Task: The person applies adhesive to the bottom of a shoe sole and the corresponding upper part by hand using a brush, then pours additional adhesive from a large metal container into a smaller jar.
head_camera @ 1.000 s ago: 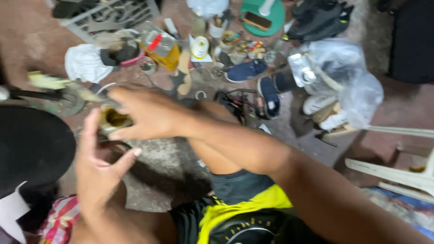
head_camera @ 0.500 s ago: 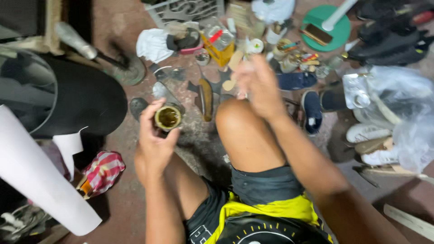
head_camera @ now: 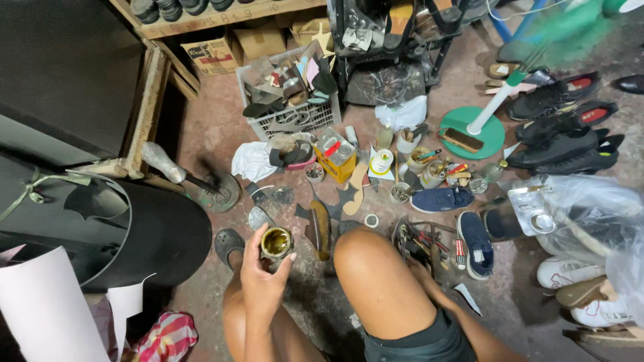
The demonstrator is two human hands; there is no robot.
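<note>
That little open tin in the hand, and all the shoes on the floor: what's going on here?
A person sits on the floor of a cluttered workshop. Their left hand holds a small open tin with a yellowish substance inside, raised between the knees. Their right hand reaches down behind the right knee toward a heap of hand tools, though what it grips is hidden. Around them lie blue shoes, black shoes, a yellow can and a crate of scraps.
</note>
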